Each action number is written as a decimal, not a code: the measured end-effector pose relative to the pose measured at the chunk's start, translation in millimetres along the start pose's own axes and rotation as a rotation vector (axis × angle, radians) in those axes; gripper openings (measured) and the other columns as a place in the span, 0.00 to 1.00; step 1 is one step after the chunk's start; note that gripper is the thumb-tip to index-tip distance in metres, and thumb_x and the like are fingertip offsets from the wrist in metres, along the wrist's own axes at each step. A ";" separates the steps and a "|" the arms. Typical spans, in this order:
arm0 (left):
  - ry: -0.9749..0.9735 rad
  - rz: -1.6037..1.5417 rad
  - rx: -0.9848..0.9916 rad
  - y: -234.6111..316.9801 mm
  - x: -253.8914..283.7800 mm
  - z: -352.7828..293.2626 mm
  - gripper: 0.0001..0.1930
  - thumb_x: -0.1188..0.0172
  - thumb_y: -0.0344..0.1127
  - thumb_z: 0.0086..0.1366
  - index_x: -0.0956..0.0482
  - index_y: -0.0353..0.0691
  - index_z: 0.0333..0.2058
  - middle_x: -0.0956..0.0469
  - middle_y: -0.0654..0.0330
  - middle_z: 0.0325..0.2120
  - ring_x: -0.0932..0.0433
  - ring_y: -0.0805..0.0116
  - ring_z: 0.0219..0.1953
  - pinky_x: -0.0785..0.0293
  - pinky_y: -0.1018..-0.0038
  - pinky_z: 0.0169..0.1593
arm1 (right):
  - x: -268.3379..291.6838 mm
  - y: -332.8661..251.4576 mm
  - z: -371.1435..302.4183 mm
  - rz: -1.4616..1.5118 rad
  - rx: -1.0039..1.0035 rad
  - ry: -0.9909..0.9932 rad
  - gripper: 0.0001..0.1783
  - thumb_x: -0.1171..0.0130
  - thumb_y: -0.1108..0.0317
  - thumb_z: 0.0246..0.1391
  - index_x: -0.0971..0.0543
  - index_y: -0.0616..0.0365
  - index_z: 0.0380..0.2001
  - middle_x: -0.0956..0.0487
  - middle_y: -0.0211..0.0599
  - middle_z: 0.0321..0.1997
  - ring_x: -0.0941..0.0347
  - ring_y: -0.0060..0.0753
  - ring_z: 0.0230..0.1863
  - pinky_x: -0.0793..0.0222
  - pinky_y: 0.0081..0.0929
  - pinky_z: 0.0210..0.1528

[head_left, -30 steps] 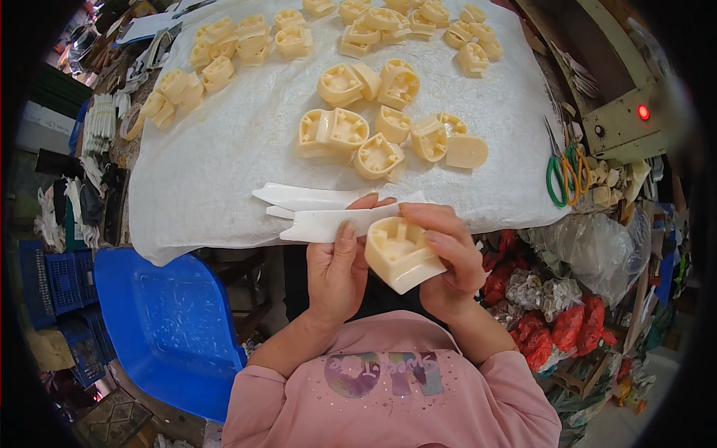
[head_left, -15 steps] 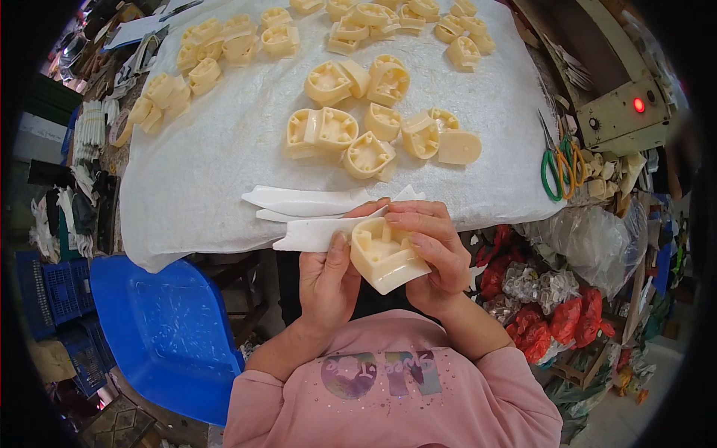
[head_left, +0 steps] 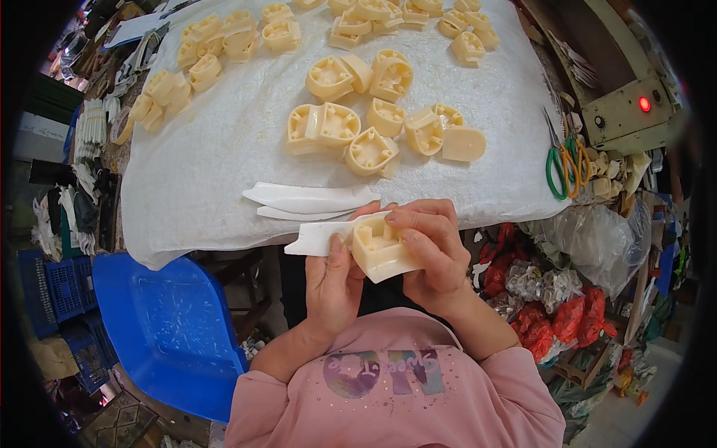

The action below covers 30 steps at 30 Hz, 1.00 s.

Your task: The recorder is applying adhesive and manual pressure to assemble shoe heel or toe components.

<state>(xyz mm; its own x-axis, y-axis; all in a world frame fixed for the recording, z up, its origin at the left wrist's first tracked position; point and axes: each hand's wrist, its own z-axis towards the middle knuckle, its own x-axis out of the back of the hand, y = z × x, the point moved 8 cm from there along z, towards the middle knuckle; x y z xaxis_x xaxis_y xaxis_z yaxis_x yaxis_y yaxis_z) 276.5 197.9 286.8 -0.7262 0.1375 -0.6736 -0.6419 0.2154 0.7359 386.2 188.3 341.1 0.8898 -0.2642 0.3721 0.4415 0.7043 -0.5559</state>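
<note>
Above my lap, at the table's near edge, both hands hold a cream plastic shoe heel (head_left: pixel 383 260), hollow with its open side up. My left hand (head_left: pixel 333 290) grips it from the left, thumb on its side, with a white strip (head_left: pixel 311 239) pinched against the heel. My right hand (head_left: pixel 435 252) is closed on the heel's right side, its fingers pressing over the rim. The strip runs along the heel's far side, where the fingers partly hide it. Just beyond, more white strips (head_left: pixel 314 198) lie on the white-covered table (head_left: pixel 216 172).
Many cream heels (head_left: pixel 371 151) lie in groups across the table. Green- and orange-handled scissors (head_left: pixel 557 168) rest at the right edge, near a machine with a red light (head_left: pixel 644 104). A blue plastic basin (head_left: pixel 160 321) stands lower left; red bags (head_left: pixel 571 321) lie lower right.
The heel has tilted slightly in my hands. The strip's free end has shifted right, and its notched end beyond my right hand is no longer visible.
</note>
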 end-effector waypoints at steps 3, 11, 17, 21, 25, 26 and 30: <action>-0.021 0.065 -0.006 -0.9 -1.3 -1.5 0.25 0.69 0.41 0.72 0.46 0.27 0.59 0.37 0.43 0.56 0.35 0.60 0.58 0.37 0.68 0.60 | 3.4 -7.3 3.4 -0.237 0.048 -0.064 0.22 0.39 0.78 0.30 0.27 0.56 0.37 0.24 0.34 0.40 0.33 0.37 0.32 0.43 0.39 0.40; 0.106 0.375 -0.056 16.8 26.6 1.5 0.22 0.61 0.39 0.71 0.34 0.24 0.53 0.28 0.46 0.48 0.26 0.65 0.48 0.29 0.70 0.53 | 10.6 6.8 4.3 -0.202 -0.002 -0.108 0.15 0.39 0.71 0.31 0.24 0.51 0.30 0.24 0.29 0.37 0.35 0.35 0.33 0.49 0.40 0.41; 0.172 0.677 -0.088 30.3 22.5 -6.0 0.17 0.53 0.36 0.69 0.26 0.25 0.44 0.22 0.53 0.36 0.24 0.72 0.38 0.27 0.75 0.44 | 0.3 -9.2 14.9 -0.354 0.041 -0.358 0.19 0.40 0.70 0.32 0.25 0.45 0.34 0.31 0.29 0.30 0.36 0.34 0.33 0.52 0.43 0.40; 0.154 0.668 -0.026 15.0 27.8 -5.5 0.16 0.53 0.35 0.69 0.26 0.25 0.44 0.22 0.54 0.36 0.24 0.71 0.39 0.25 0.75 0.45 | -9.0 -3.8 9.7 -0.400 -0.001 -0.515 0.16 0.42 0.73 0.32 0.27 0.45 0.31 0.37 0.30 0.26 0.38 0.33 0.31 0.54 0.41 0.39; 0.107 0.728 0.036 11.1 23.5 -4.5 0.17 0.54 0.35 0.69 0.26 0.25 0.46 0.23 0.53 0.38 0.24 0.70 0.40 0.25 0.74 0.46 | -9.2 -1.6 6.3 -0.398 -0.054 -0.573 0.15 0.42 0.73 0.33 0.29 0.46 0.30 0.37 0.31 0.26 0.38 0.34 0.32 0.54 0.42 0.39; 0.092 0.674 0.064 8.0 22.0 -3.2 0.17 0.54 0.36 0.69 0.27 0.25 0.47 0.23 0.53 0.38 0.24 0.69 0.42 0.25 0.73 0.47 | -10.3 -0.9 5.0 -0.417 -0.053 -0.597 0.15 0.42 0.73 0.34 0.29 0.46 0.30 0.37 0.31 0.26 0.38 0.34 0.32 0.53 0.42 0.39; 0.076 0.608 0.139 0.8 19.5 -2.3 0.18 0.55 0.36 0.70 0.28 0.25 0.48 0.24 0.52 0.41 0.24 0.68 0.43 0.25 0.72 0.49 | -11.2 0.8 -0.6 -0.469 -0.033 -0.620 0.14 0.42 0.72 0.35 0.29 0.47 0.31 0.36 0.32 0.26 0.38 0.35 0.33 0.52 0.43 0.40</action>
<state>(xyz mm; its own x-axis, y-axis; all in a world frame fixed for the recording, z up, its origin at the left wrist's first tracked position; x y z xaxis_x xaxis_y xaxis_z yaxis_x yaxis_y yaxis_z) 261.3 198.5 274.5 -0.9702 0.2068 -0.1265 -0.0738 0.2451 0.9667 376.6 191.4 336.1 0.3865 -0.1059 0.9162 0.7678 0.5873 -0.2560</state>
